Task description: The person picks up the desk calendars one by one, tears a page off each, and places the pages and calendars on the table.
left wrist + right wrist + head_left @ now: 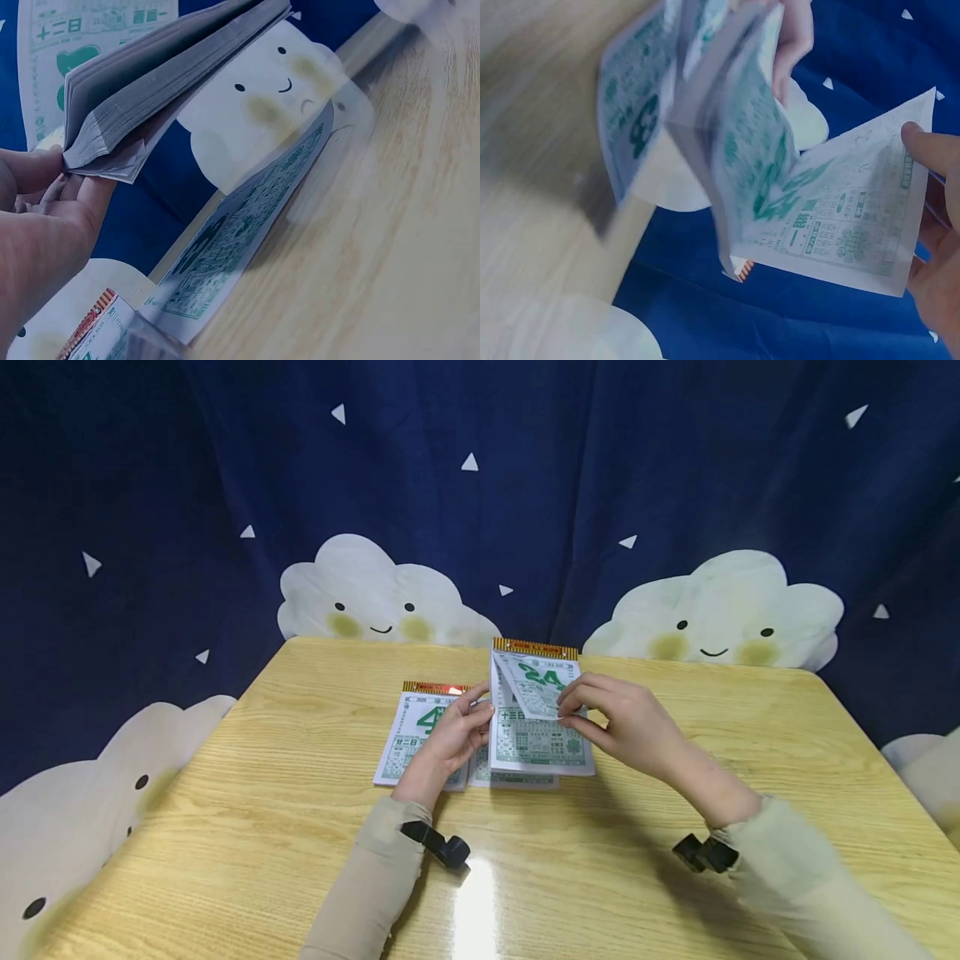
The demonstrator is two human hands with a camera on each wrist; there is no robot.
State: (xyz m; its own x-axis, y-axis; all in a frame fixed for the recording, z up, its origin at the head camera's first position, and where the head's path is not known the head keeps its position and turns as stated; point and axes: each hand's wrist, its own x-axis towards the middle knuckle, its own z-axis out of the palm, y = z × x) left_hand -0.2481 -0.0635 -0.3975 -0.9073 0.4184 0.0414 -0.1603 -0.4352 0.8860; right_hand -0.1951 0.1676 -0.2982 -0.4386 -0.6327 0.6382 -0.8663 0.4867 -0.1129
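A tear-off calendar point(540, 747) with green print and a striped red-and-gold top strip is raised above the table. My left hand point(459, 731) grips its left edge; in the left wrist view the thumb lies on top of the thick page block point(142, 97) with fingers beneath. My right hand point(630, 718) pinches the lower corner of the top page point(536, 685), which shows a large 24 and is lifted away from the block. From the right wrist view, that page point(855, 217) slants out from the pad, thumb on its printed face.
A second calendar point(397, 752) showing a 4 lies on the wooden table point(300, 860), left of the raised one. Another calendar point(517, 779) lies partly hidden beneath it. A dark blue curtain point(525, 510) with cloud faces hangs behind the table.
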